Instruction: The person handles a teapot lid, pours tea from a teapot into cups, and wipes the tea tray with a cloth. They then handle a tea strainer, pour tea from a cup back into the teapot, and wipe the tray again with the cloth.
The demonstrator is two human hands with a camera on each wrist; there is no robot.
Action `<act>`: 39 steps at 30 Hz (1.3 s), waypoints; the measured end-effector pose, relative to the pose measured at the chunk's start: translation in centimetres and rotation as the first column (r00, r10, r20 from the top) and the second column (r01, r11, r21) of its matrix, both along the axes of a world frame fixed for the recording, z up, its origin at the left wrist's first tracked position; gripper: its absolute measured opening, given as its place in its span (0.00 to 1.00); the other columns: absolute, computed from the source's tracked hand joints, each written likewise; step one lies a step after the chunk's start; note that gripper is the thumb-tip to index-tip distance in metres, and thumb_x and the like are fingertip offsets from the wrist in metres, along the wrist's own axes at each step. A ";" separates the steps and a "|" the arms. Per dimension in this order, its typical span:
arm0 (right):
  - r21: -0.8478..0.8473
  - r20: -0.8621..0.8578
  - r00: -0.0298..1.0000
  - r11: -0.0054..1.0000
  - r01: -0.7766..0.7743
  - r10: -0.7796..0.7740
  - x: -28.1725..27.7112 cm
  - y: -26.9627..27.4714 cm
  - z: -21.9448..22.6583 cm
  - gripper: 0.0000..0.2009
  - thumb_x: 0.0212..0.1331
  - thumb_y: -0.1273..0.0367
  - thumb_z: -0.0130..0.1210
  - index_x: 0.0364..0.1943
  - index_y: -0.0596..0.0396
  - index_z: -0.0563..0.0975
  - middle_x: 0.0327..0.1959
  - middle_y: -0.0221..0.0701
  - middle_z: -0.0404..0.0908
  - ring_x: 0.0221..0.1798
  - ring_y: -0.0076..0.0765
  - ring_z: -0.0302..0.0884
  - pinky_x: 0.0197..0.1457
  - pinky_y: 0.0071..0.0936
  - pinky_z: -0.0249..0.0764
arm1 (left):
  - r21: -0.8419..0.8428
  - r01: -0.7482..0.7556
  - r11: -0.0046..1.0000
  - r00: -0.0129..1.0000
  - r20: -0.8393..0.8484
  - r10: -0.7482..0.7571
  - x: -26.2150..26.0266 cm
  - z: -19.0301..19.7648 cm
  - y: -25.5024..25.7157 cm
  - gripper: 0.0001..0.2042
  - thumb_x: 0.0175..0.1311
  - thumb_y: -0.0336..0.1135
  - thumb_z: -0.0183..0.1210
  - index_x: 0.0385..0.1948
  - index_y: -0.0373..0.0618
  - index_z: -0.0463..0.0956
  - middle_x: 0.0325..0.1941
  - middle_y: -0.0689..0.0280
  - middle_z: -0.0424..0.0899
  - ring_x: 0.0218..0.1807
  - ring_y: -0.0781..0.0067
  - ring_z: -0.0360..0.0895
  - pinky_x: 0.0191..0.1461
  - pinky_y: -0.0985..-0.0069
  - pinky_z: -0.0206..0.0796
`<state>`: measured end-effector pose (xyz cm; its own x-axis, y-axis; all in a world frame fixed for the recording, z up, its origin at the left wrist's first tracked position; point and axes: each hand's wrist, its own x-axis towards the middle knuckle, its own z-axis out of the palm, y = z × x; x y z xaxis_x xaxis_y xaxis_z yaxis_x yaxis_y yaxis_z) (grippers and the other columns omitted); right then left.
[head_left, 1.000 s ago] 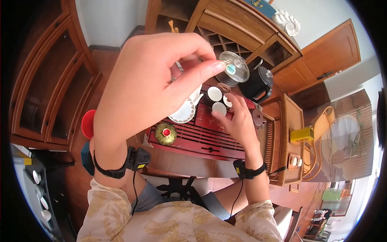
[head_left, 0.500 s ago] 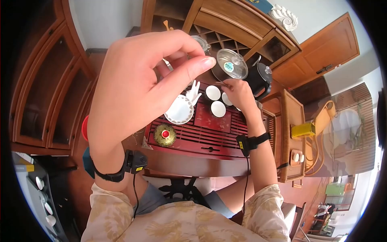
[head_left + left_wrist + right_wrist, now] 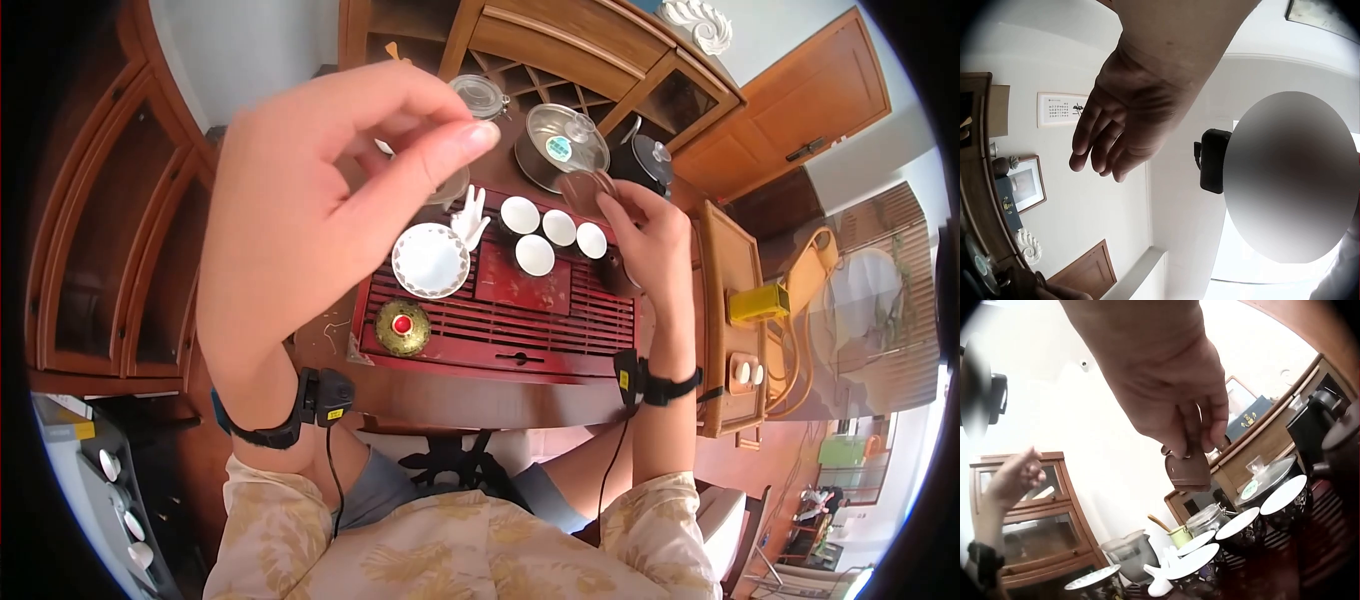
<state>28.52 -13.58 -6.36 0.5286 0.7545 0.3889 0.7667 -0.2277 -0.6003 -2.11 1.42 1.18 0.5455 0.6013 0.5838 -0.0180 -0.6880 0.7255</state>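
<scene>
My right hand pinches a small brown piece with a straight lower edge, raised over the back right of the red tea tray. Several white-lined cups stand just to its left, dark-patterned outside in the right wrist view. Below that hand, a brown teapot is partly hidden. My left hand hangs high over the tray's left side, fingers loosely curled, thumb near the index fingertip, nothing visible between them. Beneath it are a white bowl with a patterned rim and a white hand-shaped ornament.
A green-gold lidded vessel with a red knob sits at the tray's front left. Behind the tray stand a glass-lidded pot, a black kettle and a clip-top glass jar. A wooden stand is at the right.
My right hand has reached past the cups to the tray's back, taken hold of the brown piece and lifted it toward the right. The left hand stays raised, slightly further left in view.
</scene>
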 end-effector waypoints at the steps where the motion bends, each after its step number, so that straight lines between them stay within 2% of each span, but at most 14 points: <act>1: 0.011 -0.095 0.995 1.000 0.020 -0.019 -0.5 -1.4 0.0 0.12 0.71 0.71 0.71 0.53 0.63 0.90 0.39 0.40 0.95 0.40 0.29 0.91 0.48 0.29 0.84 | -0.027 0.011 1.000 1.000 0.011 -0.010 0.1 -0.1 0.0 0.05 0.75 0.28 0.71 0.44 0.36 0.89 0.36 0.70 0.91 0.39 0.84 0.85 0.47 0.82 0.73; 2: 0.020 -0.191 0.981 0.999 0.042 -0.037 -0.8 -2.8 -0.2 0.12 0.72 0.71 0.70 0.54 0.63 0.90 0.39 0.38 0.95 0.40 0.26 0.90 0.49 0.28 0.84 | -0.053 0.022 0.998 1.000 0.022 -0.021 0.2 -0.2 -0.1 0.06 0.75 0.29 0.71 0.44 0.36 0.89 0.36 0.71 0.91 0.39 0.84 0.85 0.48 0.82 0.73; 3: 0.006 -0.249 0.968 0.999 0.044 -0.041 -1.0 -4.3 -0.8 0.14 0.73 0.72 0.70 0.58 0.64 0.89 0.40 0.31 0.94 0.41 0.20 0.87 0.49 0.24 0.83 | -0.080 0.034 0.996 0.999 0.032 -0.032 0.3 -0.3 -0.1 0.06 0.75 0.29 0.71 0.44 0.36 0.89 0.37 0.71 0.91 0.40 0.84 0.84 0.49 0.82 0.73; 6: -0.015 -0.410 0.912 1.000 0.017 -0.022 -1.6 -7.6 -3.6 0.18 0.72 0.74 0.70 0.64 0.63 0.86 0.39 0.28 0.92 0.41 0.17 0.85 0.48 0.22 0.82 | -0.091 -0.001 0.996 1.000 -0.004 0.001 0.4 -0.2 -0.5 0.06 0.75 0.29 0.71 0.45 0.36 0.89 0.39 0.70 0.91 0.42 0.82 0.85 0.52 0.82 0.73; 7: -0.005 -0.476 0.880 1.000 -0.021 0.016 -2.1 -8.3 -4.2 0.23 0.71 0.76 0.71 0.69 0.61 0.82 0.39 0.26 0.89 0.41 0.17 0.86 0.46 0.20 0.82 | -0.101 0.001 0.995 1.000 -0.016 -0.002 0.4 -0.1 -0.7 0.06 0.75 0.29 0.71 0.45 0.36 0.89 0.39 0.69 0.91 0.42 0.82 0.85 0.52 0.82 0.73; 8: -0.033 -0.548 0.836 0.998 -0.049 0.022 -2.6 -8.7 -4.5 0.24 0.71 0.77 0.70 0.70 0.61 0.81 0.39 0.27 0.89 0.40 0.19 0.87 0.45 0.21 0.84 | -0.111 0.001 0.994 1.000 -0.030 -0.004 0.4 0.0 -0.9 0.06 0.75 0.29 0.70 0.46 0.36 0.89 0.40 0.69 0.91 0.43 0.82 0.85 0.53 0.81 0.73; 10: -0.034 -0.680 0.732 0.996 -0.086 0.040 -3.6 -8.8 -5.8 0.22 0.72 0.77 0.70 0.69 0.60 0.82 0.40 0.27 0.89 0.39 0.21 0.89 0.44 0.22 0.86 | -0.109 0.000 0.994 0.999 -0.047 -0.005 0.7 0.0 -0.9 0.06 0.76 0.28 0.70 0.46 0.36 0.89 0.40 0.69 0.91 0.44 0.81 0.85 0.54 0.81 0.73; 12: -0.001 -0.759 0.646 0.993 -0.116 0.075 -4.6 -8.4 -7.1 0.17 0.73 0.76 0.69 0.63 0.61 0.83 0.41 0.28 0.90 0.40 0.22 0.91 0.45 0.23 0.87 | -0.089 0.002 0.996 0.999 -0.054 -0.007 1.0 -0.3 -0.6 0.06 0.76 0.28 0.70 0.46 0.35 0.89 0.41 0.68 0.91 0.44 0.80 0.85 0.54 0.81 0.74; 15: 0.036 -0.775 0.620 0.988 -0.150 0.122 -6.0 -7.2 -8.6 0.14 0.74 0.75 0.69 0.59 0.62 0.84 0.42 0.30 0.92 0.40 0.23 0.92 0.44 0.23 0.87 | -0.121 0.045 0.992 0.998 -0.025 -0.049 1.6 -0.8 -0.6 0.06 0.76 0.28 0.70 0.47 0.35 0.88 0.41 0.69 0.91 0.44 0.81 0.85 0.54 0.81 0.74; 19: 0.006 -0.746 0.659 0.991 -0.136 0.096 -7.8 -5.8 -9.3 0.10 0.74 0.73 0.70 0.53 0.62 0.88 0.42 0.32 0.94 0.40 0.23 0.93 0.44 0.23 0.87 | -0.117 0.052 0.992 0.997 -0.057 -0.059 2.1 -0.9 -0.8 0.06 0.75 0.28 0.70 0.46 0.36 0.89 0.41 0.69 0.91 0.43 0.81 0.85 0.53 0.81 0.73; 25: -0.004 -0.757 0.651 0.997 -0.077 0.047 -9.2 -4.6 -10.6 0.12 0.73 0.70 0.72 0.54 0.62 0.89 0.40 0.32 0.94 0.40 0.24 0.93 0.44 0.22 0.86 | -0.095 0.029 0.995 0.995 -0.092 -0.037 2.1 -0.7 -1.1 0.05 0.75 0.28 0.70 0.46 0.36 0.88 0.39 0.69 0.91 0.43 0.82 0.84 0.52 0.82 0.72; 28: 0.009 -0.738 0.671 0.996 -0.093 0.070 -9.7 -4.3 -10.5 0.11 0.74 0.74 0.71 0.55 0.65 0.88 0.44 0.31 0.93 0.43 0.23 0.92 0.49 0.22 0.89 | -0.140 0.049 0.989 0.996 -0.060 -0.058 2.1 -0.8 -1.1 0.05 0.76 0.28 0.69 0.46 0.36 0.88 0.39 0.69 0.91 0.43 0.82 0.84 0.52 0.81 0.72; 35: -0.089 -0.623 0.782 0.994 -0.060 -0.008 -9.9 -4.4 -9.9 0.14 0.74 0.72 0.72 0.57 0.66 0.89 0.43 0.32 0.93 0.41 0.23 0.93 0.46 0.22 0.89 | -0.136 0.066 0.989 0.996 -0.053 -0.074 1.6 -0.6 -1.1 0.06 0.76 0.27 0.69 0.47 0.36 0.89 0.40 0.68 0.92 0.43 0.82 0.85 0.52 0.81 0.73; 39: -0.093 -0.597 0.801 0.996 -0.008 -0.049 -9.4 -5.4 -9.5 0.14 0.73 0.72 0.72 0.57 0.66 0.89 0.39 0.33 0.94 0.38 0.23 0.93 0.45 0.22 0.88 | -0.100 0.069 0.993 0.996 -0.050 -0.074 1.2 -0.4 -1.2 0.06 0.76 0.27 0.69 0.47 0.36 0.89 0.40 0.68 0.92 0.43 0.82 0.85 0.53 0.81 0.73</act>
